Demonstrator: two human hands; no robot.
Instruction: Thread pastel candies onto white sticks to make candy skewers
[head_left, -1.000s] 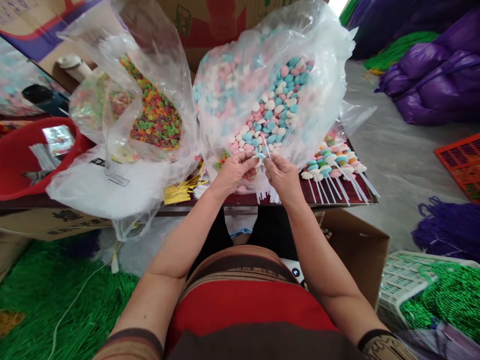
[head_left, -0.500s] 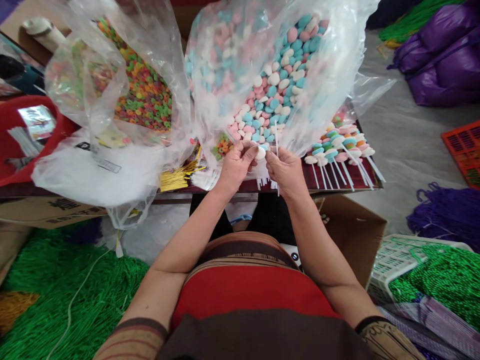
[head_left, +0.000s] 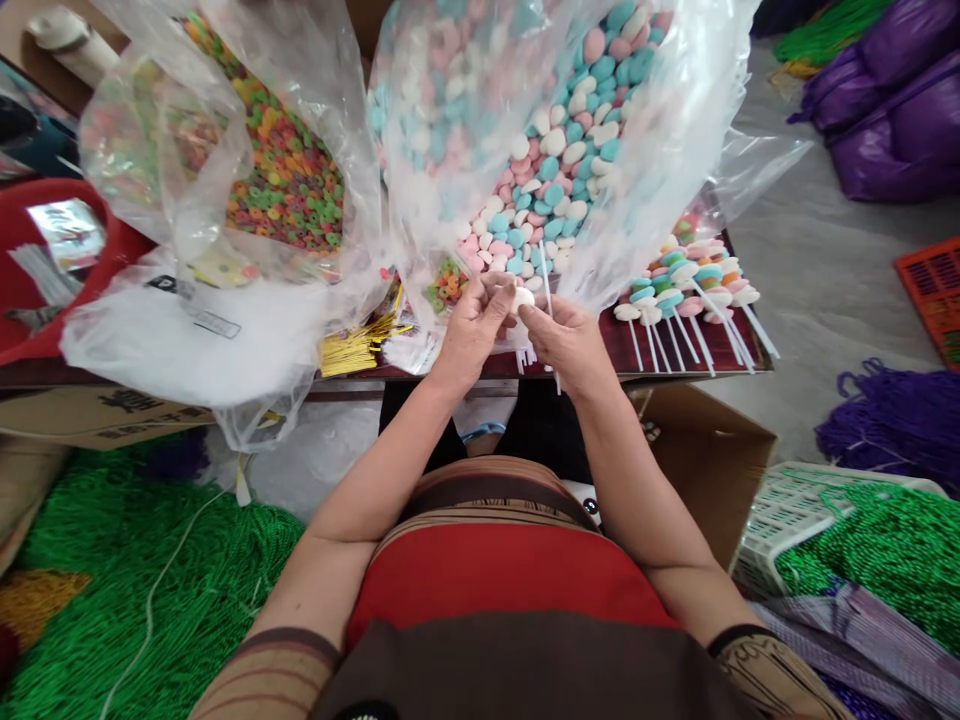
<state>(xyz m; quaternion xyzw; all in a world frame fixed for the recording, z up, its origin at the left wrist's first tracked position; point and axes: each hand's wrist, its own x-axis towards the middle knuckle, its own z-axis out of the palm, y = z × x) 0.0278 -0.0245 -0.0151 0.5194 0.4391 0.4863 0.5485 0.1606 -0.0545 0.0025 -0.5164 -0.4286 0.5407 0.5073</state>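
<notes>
My left hand (head_left: 466,330) pinches a round white candy (head_left: 523,298) between thumb and fingers at the table's front edge. My right hand (head_left: 576,345) is closed on a thin white stick (head_left: 545,268), which stands nearly upright and pokes out above and below the fist. The right fingertips touch the candy's right side. Just beyond both hands lie pink, white and blue candies (head_left: 551,195) in a big clear plastic bag. To the right, candy skewers (head_left: 686,280) lie in a row with their white sticks toward me.
Left on the table are a bag of colourful ring candies (head_left: 289,190), a white plastic bag (head_left: 187,345), yellow twist ties (head_left: 349,355) and a red basin (head_left: 112,250). A cardboard box (head_left: 712,460) and a white crate (head_left: 772,540) stand below right; green strands (head_left: 165,600) cover the floor left.
The right fingertips have shifted left onto the white candy, and the stick leans slightly more to the left. The left hand keeps its pinch. The camera view has shifted slightly.
</notes>
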